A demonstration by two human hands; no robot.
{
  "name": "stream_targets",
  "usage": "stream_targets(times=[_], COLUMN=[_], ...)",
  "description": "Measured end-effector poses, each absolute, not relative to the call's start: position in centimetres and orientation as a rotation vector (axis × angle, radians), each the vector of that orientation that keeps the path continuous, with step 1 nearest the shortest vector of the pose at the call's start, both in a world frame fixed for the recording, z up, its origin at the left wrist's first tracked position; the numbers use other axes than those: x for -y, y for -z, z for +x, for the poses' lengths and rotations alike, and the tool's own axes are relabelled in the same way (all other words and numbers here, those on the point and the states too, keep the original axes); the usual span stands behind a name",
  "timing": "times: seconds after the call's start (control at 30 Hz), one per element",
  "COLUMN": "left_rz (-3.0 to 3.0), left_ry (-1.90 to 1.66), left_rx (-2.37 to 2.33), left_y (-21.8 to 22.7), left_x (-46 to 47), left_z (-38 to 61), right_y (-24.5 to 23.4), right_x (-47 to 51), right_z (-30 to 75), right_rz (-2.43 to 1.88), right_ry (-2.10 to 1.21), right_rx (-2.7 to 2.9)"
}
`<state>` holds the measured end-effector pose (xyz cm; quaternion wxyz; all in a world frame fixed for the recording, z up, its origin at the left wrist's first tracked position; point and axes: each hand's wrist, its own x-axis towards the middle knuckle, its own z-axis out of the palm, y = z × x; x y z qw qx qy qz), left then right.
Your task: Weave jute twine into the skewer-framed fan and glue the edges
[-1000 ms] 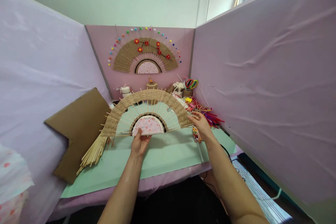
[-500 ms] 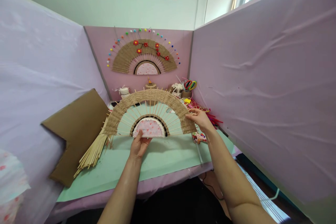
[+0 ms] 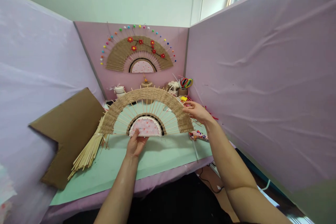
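A half-round woven fan (image 3: 146, 94) is held up above the table in the middle of the view. Its broad straw-coloured band runs across thin wooden sticks whose ends poke out past the rim. At its base is a half-round pink patterned patch (image 3: 145, 127) with a white lacy edge and a black-and-brown border. My left hand (image 3: 135, 144) is closed on that base from below, thumb in front, other fingers partly hidden behind. At the fan's right outer edge, my right hand (image 3: 196, 111) has its fingers stretched out and apart, at or lightly touching the weave.
A finished-looking fan (image 3: 140, 50) with red flowers and coloured balls hangs on the pink back panel. Thin sticks (image 3: 85, 154) and brown cardboard (image 3: 70, 136) lie at left. Scissors (image 3: 186, 83) stand in a pot behind; a glue gun with patterned wrapping (image 3: 198, 135) lies at right.
The whole view has shifted slightly. My right hand has moved a little up along the fan's right edge, its fingers more spread. My left hand keeps its hold on the base.
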<state>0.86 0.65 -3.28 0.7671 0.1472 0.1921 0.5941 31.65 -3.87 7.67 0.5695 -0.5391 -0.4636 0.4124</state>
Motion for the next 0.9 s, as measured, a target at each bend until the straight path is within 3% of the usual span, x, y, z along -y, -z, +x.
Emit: stream_targets(times=[0.9], left_rz=[0.317], left_ry=[-1.297], left_rx=[-0.405], left_y=[3.9], left_x=[-1.1], left_z=[0.6], right_y=[-5.6], right_x=[4.5], right_z=[31.6], right_rz=[-1.256], right_ry=[-0.992], right_rx=[1.114])
